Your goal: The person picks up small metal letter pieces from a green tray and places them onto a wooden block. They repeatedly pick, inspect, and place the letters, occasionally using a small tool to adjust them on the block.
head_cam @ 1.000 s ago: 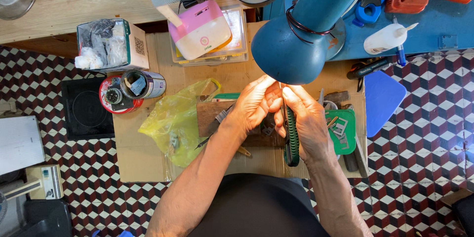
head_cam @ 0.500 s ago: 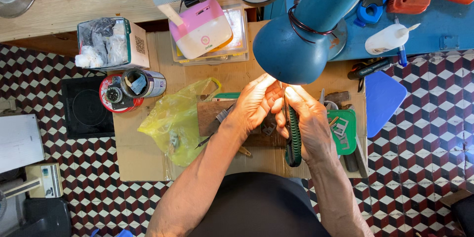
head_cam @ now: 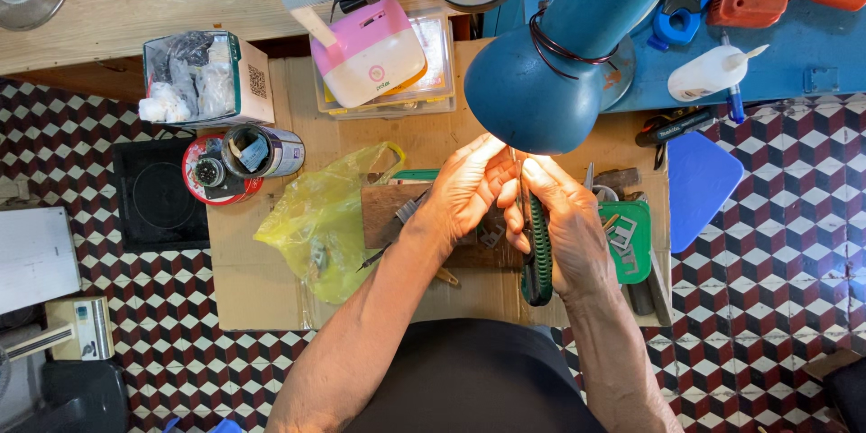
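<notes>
right hand [head_cam: 568,225]: closed round green-handled tool [head_cam: 538,253], frame centre | left hand [head_cam: 465,189]: fingertips pinched at tool's tip | blue lamp [head_cam: 550,81] above | yellow bag [head_cam: 320,225] centre-left on counter [head_cam: 262,289]

Two hands work under one blue desk lamp [head_cam: 550,72]: the left hand [head_cam: 465,189] and the right hand [head_cam: 564,225], which grips one green-handled tool [head_cam: 538,248]. On the cardboard lie one yellow plastic bag [head_cam: 316,225], one wooden block [head_cam: 388,207], one green tray [head_cam: 627,239] and one round red tin [head_cam: 212,176]. One white squeeze bottle [head_cam: 708,72] lies on the blue bench.

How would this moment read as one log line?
left hand: fingers at tool tip | right hand: grips green-handled tool | blue lamp overhead
</notes>
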